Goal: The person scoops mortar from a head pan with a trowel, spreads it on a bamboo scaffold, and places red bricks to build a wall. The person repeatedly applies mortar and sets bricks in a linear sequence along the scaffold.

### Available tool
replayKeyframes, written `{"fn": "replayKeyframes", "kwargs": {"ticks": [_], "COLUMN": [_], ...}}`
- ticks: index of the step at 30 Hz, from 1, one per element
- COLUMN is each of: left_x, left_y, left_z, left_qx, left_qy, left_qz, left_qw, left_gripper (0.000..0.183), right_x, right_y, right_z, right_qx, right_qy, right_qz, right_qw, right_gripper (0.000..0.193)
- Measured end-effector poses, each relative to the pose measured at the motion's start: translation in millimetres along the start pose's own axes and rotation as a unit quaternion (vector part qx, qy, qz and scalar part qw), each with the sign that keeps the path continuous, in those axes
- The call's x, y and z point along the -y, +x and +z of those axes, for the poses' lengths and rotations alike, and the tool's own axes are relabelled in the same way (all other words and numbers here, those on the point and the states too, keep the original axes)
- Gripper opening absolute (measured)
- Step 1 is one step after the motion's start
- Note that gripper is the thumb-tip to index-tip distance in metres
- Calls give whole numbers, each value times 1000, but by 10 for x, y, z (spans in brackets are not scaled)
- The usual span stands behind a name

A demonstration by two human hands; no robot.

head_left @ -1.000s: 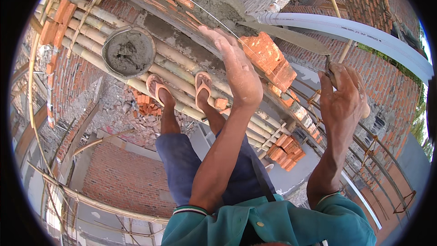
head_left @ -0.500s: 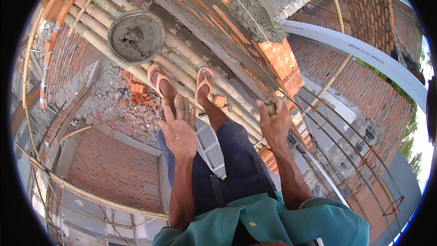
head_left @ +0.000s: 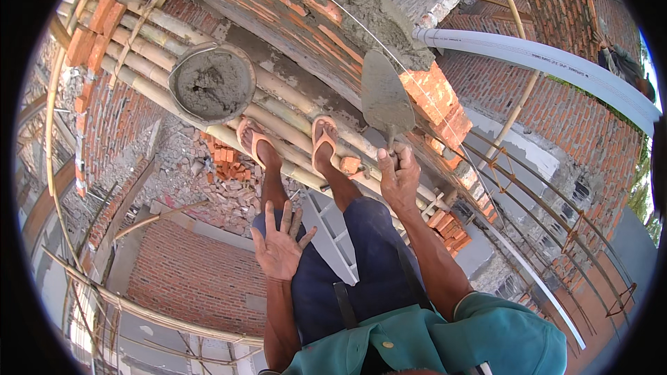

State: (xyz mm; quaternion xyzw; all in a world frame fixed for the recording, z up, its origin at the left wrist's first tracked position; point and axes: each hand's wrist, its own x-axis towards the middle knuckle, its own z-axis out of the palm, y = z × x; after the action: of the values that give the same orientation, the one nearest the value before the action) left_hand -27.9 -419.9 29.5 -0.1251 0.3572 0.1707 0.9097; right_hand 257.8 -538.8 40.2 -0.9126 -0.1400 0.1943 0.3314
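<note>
String (head_left: pixel 354 19) ran along wall (head_left: pixel 326 42) | bucket (head_left: pixel 244 61) sat beside wall | right hand (head_left: pixel 401 179) gripped trowel (head_left: pixel 386 94) poking ahead, near wall | left hand (head_left: pixel 279 246) spread

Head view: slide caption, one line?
Right hand grips trowel; left hand open, empty; mortar bucket on bamboo poles.

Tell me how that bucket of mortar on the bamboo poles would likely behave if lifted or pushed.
The bucket would probably feel heavy, since grey mortar spreads across its inside. Pushed along the bamboo poles, it might catch or rock, as their rounded tops make an uneven base. The mortar's lumpy surface suggests it would slump rather than slosh.
</note>
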Motion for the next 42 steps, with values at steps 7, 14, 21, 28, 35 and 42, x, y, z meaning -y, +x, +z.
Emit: {"fn": "replayKeyframes", "kwargs": {"ticks": [7, 14, 21, 28, 35, 42], "left_x": [-196, -339, -428, -493, -549, -564], "left_y": [131, 218, 203, 201, 238, 242], "left_z": [-35, -89, -138, -211, -125, -145], "left_qx": [5, -10, -28, -18, 26, 24], "left_qy": [-20, -48, -50, -61, -109, -118], "left_qz": [-15, -29, -11, 22, 58, 58], "left_qw": [1000, 998, 998, 998, 992, 991], "left_gripper": [76, 75, 78, 85, 88, 89], "right_x": [477, 919, 930, 646, 486, 373], "right_y": [741, 591, 1504, 1707, 1843, 1504], "right_z": [1671, 2015, 3139, 4142, 3358, 4162], "right_qx": [31, 126, 217, 272, 250, 397], "right_qy": [281, 105, -431, -459, -489, -332], "right_qz": [38, -4, -264, -455, -414, -163], "right_qw": [958, 986, 835, 713, 726, 840], "right_gripper": [38, 47, 33, 31, 31, 29]}}
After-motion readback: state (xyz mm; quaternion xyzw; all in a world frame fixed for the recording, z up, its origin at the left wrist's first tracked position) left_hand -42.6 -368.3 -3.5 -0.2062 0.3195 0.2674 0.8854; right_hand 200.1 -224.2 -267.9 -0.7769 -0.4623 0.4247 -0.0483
